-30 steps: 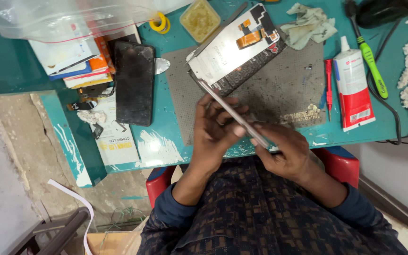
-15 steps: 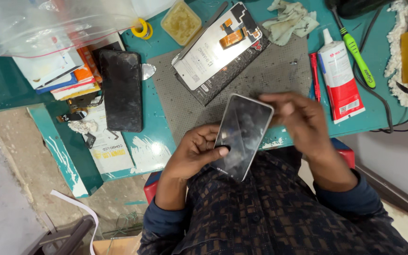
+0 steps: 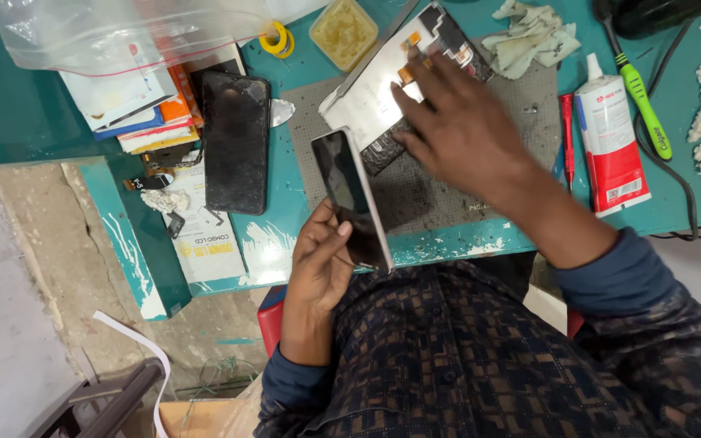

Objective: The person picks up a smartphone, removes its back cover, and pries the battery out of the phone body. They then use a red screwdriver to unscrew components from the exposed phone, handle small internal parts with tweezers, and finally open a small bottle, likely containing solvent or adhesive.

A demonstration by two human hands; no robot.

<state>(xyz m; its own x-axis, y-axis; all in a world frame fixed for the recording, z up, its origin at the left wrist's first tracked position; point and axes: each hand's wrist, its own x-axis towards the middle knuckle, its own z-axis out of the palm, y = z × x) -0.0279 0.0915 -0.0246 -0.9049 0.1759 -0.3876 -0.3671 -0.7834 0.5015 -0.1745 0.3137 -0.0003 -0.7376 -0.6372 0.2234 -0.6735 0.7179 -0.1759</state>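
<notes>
Left hand (image 3: 322, 264) grips a dark phone screen (image 3: 352, 197) tilted on edge; right hand (image 3: 458, 122) lies spread, fingers wide, on the opened phone (image 3: 375, 89) on the grey mat (image 3: 448, 195).

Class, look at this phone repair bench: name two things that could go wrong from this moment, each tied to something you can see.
1. The left hand alone holds the dark glass panel by its lower end, partly past the table's edge; a slip could drop it.
2. The right hand presses on the opened phone body, where exposed parts might be strained.
</notes>
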